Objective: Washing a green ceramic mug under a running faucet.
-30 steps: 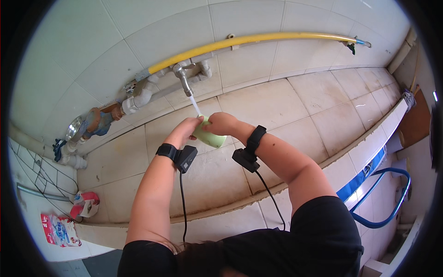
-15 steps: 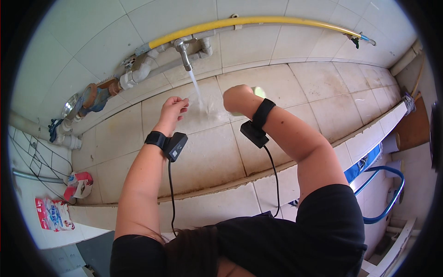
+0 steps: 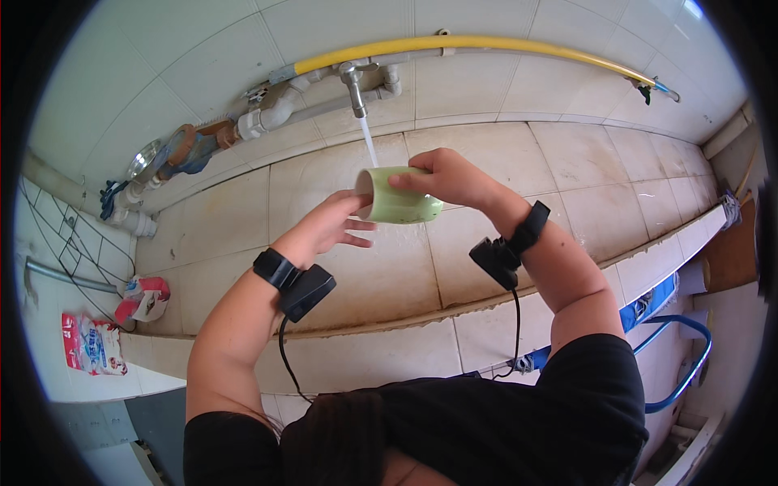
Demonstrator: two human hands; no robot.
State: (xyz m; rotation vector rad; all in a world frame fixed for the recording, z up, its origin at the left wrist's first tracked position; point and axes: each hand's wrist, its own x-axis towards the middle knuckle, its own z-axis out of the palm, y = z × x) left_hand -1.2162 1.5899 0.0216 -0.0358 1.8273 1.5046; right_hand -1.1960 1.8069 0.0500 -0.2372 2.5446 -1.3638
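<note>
A light green cup (image 3: 407, 204) lies tilted on its side in the air, its white mouth facing left. My right hand (image 3: 442, 176) is closed around it from above, near its base end. My left hand (image 3: 331, 220) is at the mouth, some fingertips inside the opening and the lower fingers stretched out below the rim. Where its thumb lies I cannot make out. From the metal tap (image 3: 355, 89) a stream of water (image 3: 368, 139) runs down to the cup's rim.
Beneath my hands spreads a wet tiled counter (image 3: 348, 283) with a raised front edge. A yellow pipe (image 3: 486, 43) runs along the wall; a water meter (image 3: 182, 150) sits at left. Red-and-white bags (image 3: 96, 344) are at far left, a blue tubular frame (image 3: 689, 377) at lower right.
My right hand has turned and brought the cup over into plain view by the water. My left hand has moved to the cup's mouth. The whole view has shifted slightly.
</note>
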